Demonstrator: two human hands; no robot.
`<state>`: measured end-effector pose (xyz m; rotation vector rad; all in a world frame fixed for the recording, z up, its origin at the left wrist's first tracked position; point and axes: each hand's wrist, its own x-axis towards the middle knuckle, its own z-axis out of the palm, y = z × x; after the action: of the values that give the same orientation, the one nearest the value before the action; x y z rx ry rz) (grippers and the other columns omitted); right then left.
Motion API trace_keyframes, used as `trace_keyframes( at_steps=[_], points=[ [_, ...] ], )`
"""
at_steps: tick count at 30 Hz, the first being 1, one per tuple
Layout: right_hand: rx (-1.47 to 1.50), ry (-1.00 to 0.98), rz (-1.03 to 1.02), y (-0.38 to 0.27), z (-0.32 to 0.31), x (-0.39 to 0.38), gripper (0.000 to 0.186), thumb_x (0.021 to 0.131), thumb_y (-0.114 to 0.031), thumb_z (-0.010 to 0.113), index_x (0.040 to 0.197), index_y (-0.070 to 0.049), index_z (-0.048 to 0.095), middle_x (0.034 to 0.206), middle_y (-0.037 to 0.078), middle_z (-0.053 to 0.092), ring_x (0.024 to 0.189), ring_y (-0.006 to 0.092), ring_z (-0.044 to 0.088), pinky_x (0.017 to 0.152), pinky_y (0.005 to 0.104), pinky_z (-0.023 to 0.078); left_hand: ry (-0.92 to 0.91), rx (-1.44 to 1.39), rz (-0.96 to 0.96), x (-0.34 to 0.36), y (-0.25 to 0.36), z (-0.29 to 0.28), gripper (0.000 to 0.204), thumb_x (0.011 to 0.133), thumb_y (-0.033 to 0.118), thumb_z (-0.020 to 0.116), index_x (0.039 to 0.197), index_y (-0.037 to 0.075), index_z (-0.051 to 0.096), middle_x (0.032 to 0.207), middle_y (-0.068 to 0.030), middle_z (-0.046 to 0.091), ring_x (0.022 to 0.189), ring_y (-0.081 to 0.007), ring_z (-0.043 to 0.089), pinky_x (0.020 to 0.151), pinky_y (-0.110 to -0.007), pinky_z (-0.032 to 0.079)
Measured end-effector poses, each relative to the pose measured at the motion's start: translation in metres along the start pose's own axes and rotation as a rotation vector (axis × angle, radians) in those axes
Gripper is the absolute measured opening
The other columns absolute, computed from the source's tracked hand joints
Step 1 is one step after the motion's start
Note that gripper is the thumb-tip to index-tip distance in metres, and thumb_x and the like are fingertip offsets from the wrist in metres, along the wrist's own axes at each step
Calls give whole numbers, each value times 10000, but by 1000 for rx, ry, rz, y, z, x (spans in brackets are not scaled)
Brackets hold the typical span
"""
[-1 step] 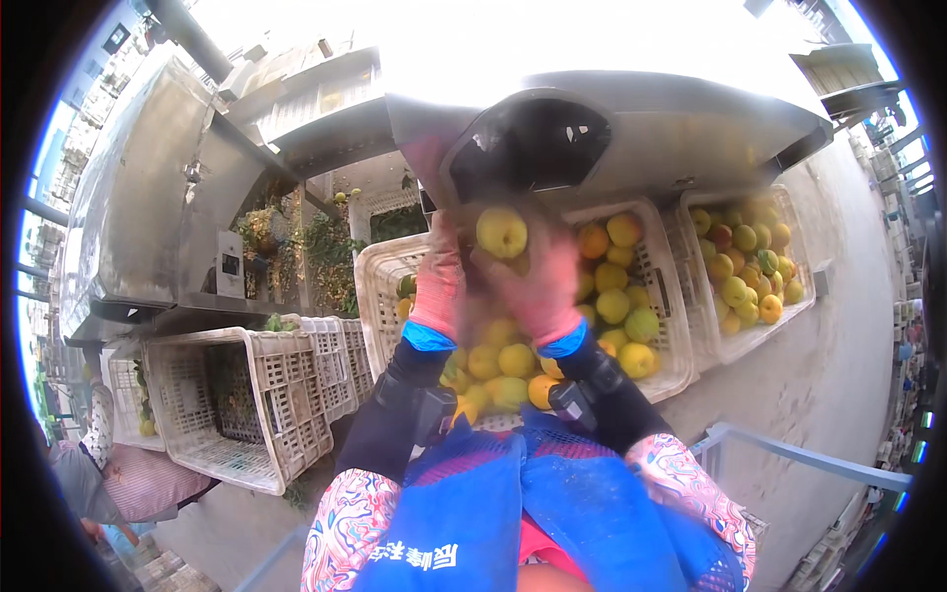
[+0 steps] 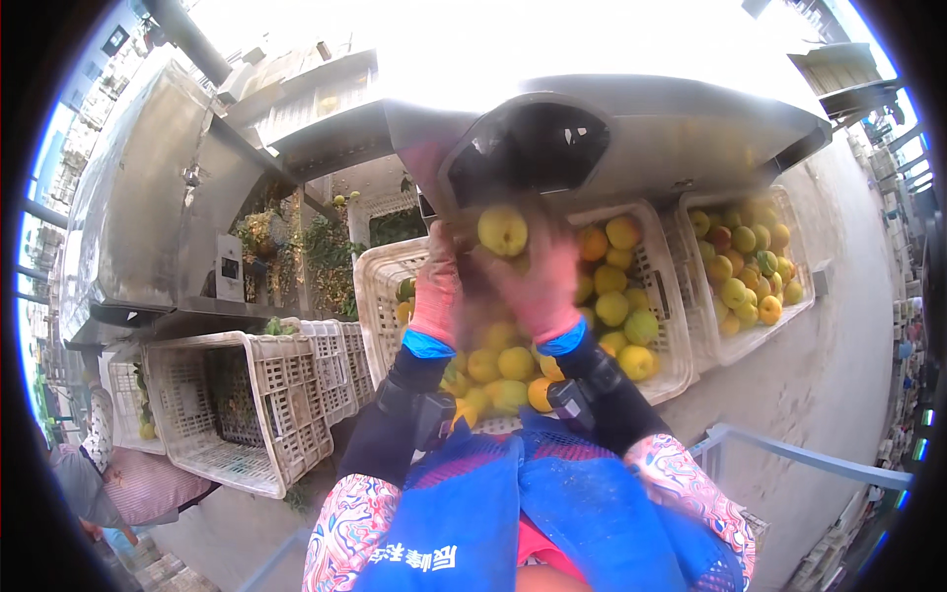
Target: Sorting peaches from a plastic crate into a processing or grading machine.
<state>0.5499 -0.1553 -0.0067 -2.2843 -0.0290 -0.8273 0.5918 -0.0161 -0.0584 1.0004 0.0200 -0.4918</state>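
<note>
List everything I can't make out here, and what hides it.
All in the head view:
- Right hand: fingers smeared by blur.
- Yellow fruit near the left hand and right hand: blur obscures whether either grips it.
- White crate beneath: some contents hidden by hands and forearms.
- Beyond the metal panel: washed out by glare.
- Co-worker: partly cut off by the dark rim.

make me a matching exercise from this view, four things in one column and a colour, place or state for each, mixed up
Column one:
1. left hand
2. apron
3. rightmost crate
4. largest-looking yellow fruit

Column two:
A. filled with many fruits
B. between the left hand and right hand
C. gloved in pink
D. blue

Pairs: 1-C, 2-D, 3-A, 4-B
</note>
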Motion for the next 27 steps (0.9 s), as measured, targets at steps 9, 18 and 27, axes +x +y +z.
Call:
trace_keyframes(
  at_steps=[9,18,27],
  points=[
    [-393,-91,-130,104,49,64,435,827,-232,747,1217,-63,657,1106,151,692,914,352,672,794,440,540,-26,332,-144,-1,-105,-54,352,1006,321,553,1206,42,628,1054,-93,679,921,-167,641,797,-318,527],
    [-403,-368,-95,149,-28,-34,341,914,-266,665,1169,-43,702,1069,144,727,922,301,707,798,419,560,13,1581,-22,104,-290,-60,603,793,535,745,1204,99,683,1190,-142,702,1117,-300,675,920,-383,549],
    [-695,-776,108,204,17,-64,189,891,-212,569,953,-86,694,968,155,711,915,345,691,798,474,546,-82,1216,-70,96,-233,-13,335,927,367,604,1096,99,713,1024,-142,724,962,-310,703,822,-444,559]
  ],
)
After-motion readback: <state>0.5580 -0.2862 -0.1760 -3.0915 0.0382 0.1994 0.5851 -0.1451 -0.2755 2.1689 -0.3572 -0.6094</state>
